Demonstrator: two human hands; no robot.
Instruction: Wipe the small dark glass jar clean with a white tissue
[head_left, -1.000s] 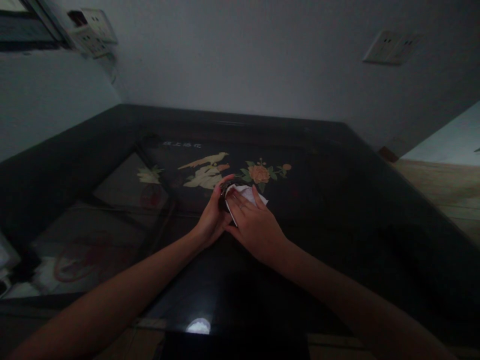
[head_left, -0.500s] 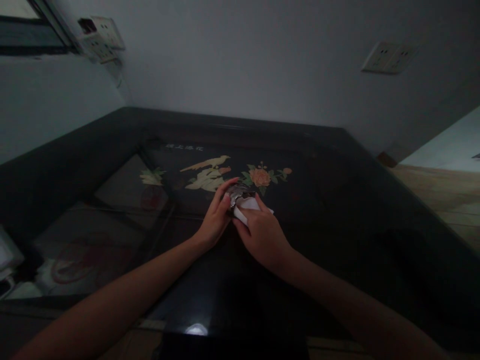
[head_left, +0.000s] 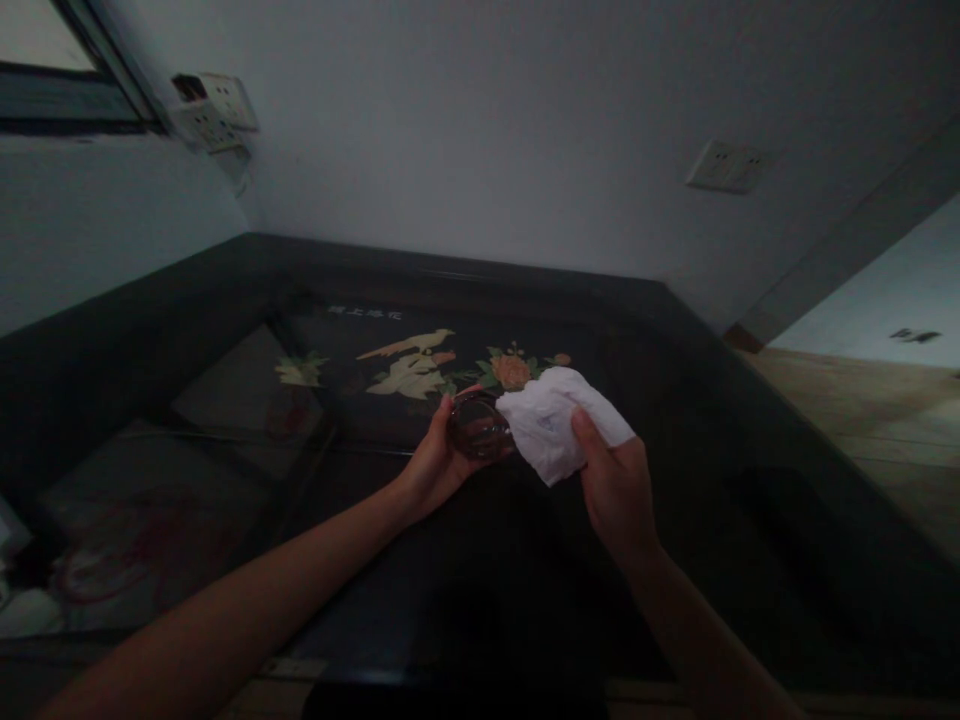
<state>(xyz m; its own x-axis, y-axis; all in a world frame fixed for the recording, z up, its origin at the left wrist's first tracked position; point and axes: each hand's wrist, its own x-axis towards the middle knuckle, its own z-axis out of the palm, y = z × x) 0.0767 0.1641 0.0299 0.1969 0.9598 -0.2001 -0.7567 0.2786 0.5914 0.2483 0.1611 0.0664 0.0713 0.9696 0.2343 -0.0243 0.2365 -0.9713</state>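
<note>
My left hand is closed around the side of a round, clear glass vessel, with its mouth turned partly toward me. Whether it is a bowl, a cup or an ashtray I cannot tell in this dim light. A crumpled white tissue is pinched between the thumb and fingers of my right hand. The tissue's left edge lies right at the glass vessel's rim. Both hands are above a dark glass tabletop.
A bird and flower picture decorates the tabletop. Wall sockets are on the wall behind, with more sockets in the left corner near a window. Pale floor shows beyond the table's right edge.
My right hand has drawn the tissue out of the glass vessel and moved right, so the tissue now hangs spread out. My left hand still holds the vessel. The view has shifted slightly.
</note>
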